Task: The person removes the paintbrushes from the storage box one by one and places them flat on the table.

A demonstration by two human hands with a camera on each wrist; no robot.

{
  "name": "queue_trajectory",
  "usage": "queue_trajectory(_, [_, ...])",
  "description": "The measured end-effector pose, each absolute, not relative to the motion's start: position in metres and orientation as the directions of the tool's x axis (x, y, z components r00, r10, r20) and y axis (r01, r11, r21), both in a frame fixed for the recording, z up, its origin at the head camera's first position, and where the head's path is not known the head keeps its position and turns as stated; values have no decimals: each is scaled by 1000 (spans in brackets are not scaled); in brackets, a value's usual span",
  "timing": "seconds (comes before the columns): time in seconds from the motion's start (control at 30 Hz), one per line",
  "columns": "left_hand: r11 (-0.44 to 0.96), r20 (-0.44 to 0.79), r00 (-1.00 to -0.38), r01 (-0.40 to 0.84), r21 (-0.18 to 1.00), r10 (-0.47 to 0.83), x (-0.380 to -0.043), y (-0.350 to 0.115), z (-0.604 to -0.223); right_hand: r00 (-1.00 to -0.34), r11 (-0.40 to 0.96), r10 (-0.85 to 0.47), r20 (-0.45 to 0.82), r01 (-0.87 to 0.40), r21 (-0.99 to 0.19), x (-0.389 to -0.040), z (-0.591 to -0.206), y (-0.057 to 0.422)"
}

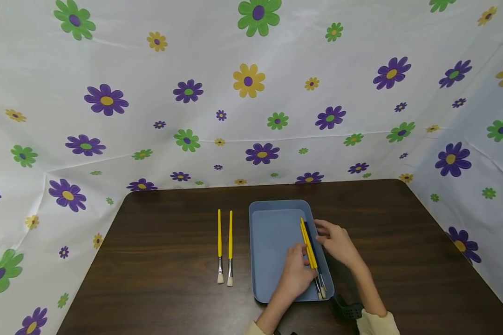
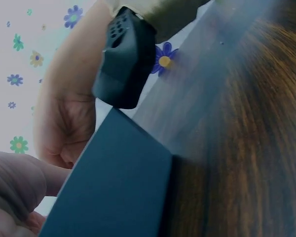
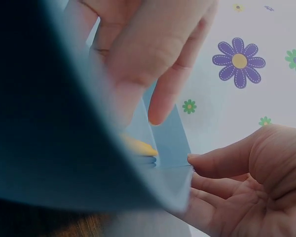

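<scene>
A blue-grey tray point(image 1: 272, 232) holds two yellow-handled paintbrushes point(image 1: 308, 244) lying over dark-blue-handled ones point(image 1: 314, 249) along its right side. My left hand point(image 1: 294, 272) reaches in over the near part of the tray, its thumb across the yellow paintbrushes and its fingers along their left side. In the right wrist view, that hand's fingers point(image 3: 163, 101) point down above the yellow handle end point(image 3: 140, 145). My right hand point(image 1: 339, 242) touches the tray's right rim from outside; its thumb tip point(image 3: 195, 162) sits right at the edge. The left hand's palm side is hidden in the head view.
Two more yellow-handled brushes point(image 1: 219, 232) lie side by side, bristles nearest me, left of the tray. A dark wooden table point(image 1: 172, 242) carries everything. Behind it hangs a white flower-print cloth point(image 1: 218, 46), which also runs along both sides. A black strap point(image 1: 348, 309) is by my right wrist.
</scene>
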State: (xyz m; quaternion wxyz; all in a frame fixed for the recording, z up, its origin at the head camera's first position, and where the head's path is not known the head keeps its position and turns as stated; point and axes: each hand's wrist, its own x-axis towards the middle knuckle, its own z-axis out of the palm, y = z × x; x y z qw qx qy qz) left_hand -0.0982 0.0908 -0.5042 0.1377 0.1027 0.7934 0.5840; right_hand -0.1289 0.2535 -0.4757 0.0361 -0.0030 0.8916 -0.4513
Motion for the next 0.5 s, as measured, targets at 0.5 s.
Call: queue_trajectory(0.5, [359, -80, -952, 33, 933, 297, -95, 100, -505, -997, 589, -49, -55, 15, -808, -129, -478, 255])
